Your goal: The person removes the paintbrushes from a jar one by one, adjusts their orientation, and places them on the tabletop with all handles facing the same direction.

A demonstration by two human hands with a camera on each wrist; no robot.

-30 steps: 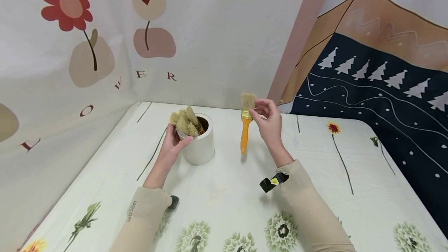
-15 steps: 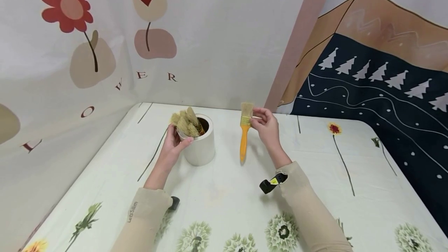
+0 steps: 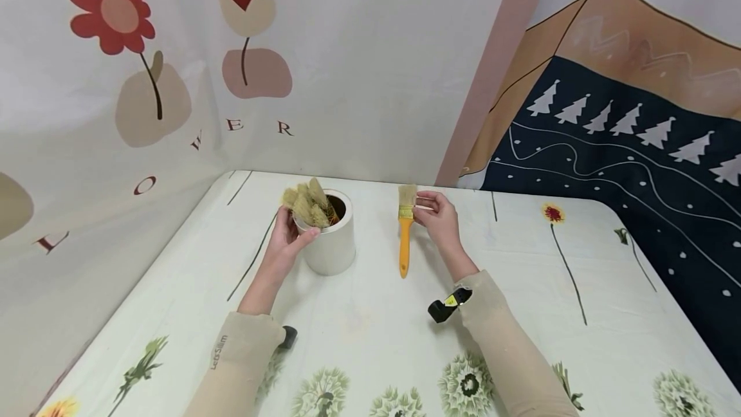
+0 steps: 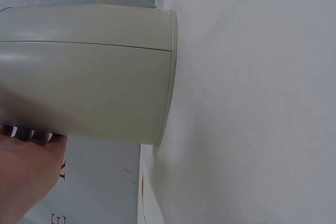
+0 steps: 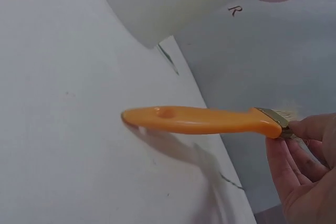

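On the left, the left hand [image 3: 282, 243] grips the white pot [image 3: 334, 251] at its left side, thumb over the near rim, beside straw-coloured tufts [image 3: 309, 204] poking out. A careless tug there could, I'd say, tip it. To the right, the right hand [image 3: 442, 221] pinches the paintbrush [image 3: 406, 230] by its metal band, bristles up, orange handle hanging; so short a hold might let it swing or slip. The counter [image 3: 359, 327] is white, flower-printed. Behind stands a pale flower-patterned hanging [image 3: 359, 69], then a dark tree-patterned cloth [image 3: 579, 153].
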